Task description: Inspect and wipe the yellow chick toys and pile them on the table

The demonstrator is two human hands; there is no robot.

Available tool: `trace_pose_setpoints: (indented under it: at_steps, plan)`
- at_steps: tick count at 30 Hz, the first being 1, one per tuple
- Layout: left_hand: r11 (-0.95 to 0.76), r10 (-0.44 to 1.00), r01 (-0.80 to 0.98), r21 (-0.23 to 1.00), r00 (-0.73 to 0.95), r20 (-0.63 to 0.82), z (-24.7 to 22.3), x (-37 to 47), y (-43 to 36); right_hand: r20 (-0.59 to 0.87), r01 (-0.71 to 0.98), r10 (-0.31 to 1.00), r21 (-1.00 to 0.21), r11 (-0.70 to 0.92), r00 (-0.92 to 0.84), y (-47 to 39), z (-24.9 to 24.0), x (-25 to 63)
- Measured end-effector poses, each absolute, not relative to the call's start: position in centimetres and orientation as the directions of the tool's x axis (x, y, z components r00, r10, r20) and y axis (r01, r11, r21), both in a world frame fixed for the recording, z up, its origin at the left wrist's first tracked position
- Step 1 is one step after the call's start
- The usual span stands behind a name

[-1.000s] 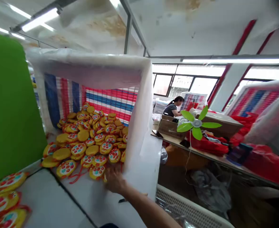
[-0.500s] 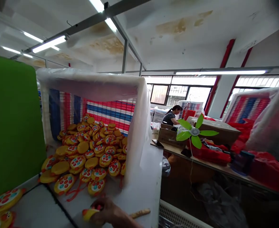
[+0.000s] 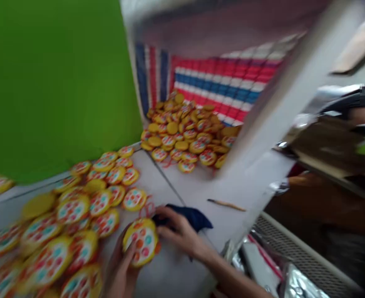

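My left hand holds a round yellow toy with a white face and coloured dots, its thumb pressed on the front. Just right of that toy, my right hand has its fingers curled at the edge of a dark blue cloth; blur hides whether they pinch it. A red string loops above the held toy. Many similar yellow toys lie heaped on the table at the left.
Behind stands a plastic-wrapped crate on its side, holding a pile of yellow toys. A green panel rises at the left. A thin wooden-handled tool lies on the white table. Silvery packages sit lower right.
The view has swung down and left. My left hand has come into view with a toy in it. The toy at my right hand is gone from it, and the blue cloth now shows.
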State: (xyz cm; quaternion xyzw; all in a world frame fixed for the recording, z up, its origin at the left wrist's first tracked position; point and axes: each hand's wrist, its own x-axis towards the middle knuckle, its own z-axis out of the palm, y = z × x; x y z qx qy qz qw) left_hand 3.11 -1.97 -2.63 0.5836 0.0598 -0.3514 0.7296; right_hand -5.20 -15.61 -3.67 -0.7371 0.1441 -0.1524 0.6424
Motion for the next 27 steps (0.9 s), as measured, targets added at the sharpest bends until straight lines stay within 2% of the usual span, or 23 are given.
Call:
trace_pose_setpoints:
  at_steps: [2, 5, 10, 16, 21, 27]
  plan:
    - [0.159, -0.496, 0.643, 0.749, 0.708, -0.503, -2.8, 3.2, -0.7, -0.037, -0.015, -0.372, -0.998, 0.061, 0.928, -15.0, -4.2, -5.4]
    - [0.225, -0.498, 0.644, 0.732, 0.721, -0.481, -2.8, 3.6, -0.7, -0.13, -0.07, -0.299, -0.977, 0.202, 0.945, -14.7, -4.3, -5.8]
    - [0.243, -0.522, 0.616, 0.749, 0.734, -0.434, -2.8, 3.2, -1.2, -0.16, -0.091, -0.316, -0.971, 0.221, 0.935, -13.8, -3.9, -5.7]
    - [0.255, -0.542, 0.567, 0.783, 0.754, -0.37, -2.5, 2.4, -0.7, -0.111, -0.026, -0.358, -0.972, 0.234, 0.927, -13.0, -4.4, -4.9]
    - [0.248, -0.545, 0.562, 0.789, 0.754, -0.366, -2.6, 2.2, -0.3, -0.139, -0.046, -0.328, -0.96, 0.276, 0.935, -12.9, -4.6, -4.8]
    - [0.195, -0.567, 0.536, 0.822, 0.745, -0.351, -2.9, 2.0, 0.1, -0.171, -0.056, -0.382, -0.954, 0.295, 0.908, -12.7, -5.1, -5.0]
